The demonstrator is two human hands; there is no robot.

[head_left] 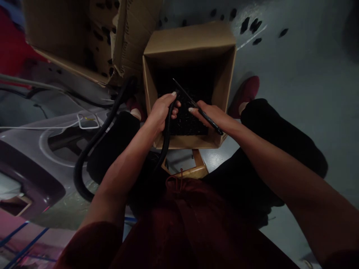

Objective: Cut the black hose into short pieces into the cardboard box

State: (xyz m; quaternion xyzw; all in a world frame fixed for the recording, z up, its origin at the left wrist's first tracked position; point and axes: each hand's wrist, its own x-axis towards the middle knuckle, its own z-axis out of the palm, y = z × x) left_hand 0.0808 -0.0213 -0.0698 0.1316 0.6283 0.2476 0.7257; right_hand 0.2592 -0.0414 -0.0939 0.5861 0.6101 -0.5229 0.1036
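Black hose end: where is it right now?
Head view, centre: the black hose end is gripped in the left hand, over the open cardboard box between the person's knees, beside the right hand holding a thin black tool.

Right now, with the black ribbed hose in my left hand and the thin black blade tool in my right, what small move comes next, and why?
Probably bring the thin black blade tool down to the black ribbed hose just beyond the left hand. The right hand holds it angled over the hose end, above the open brown cardboard box of dark pieces, so a cut piece would likely drop in.
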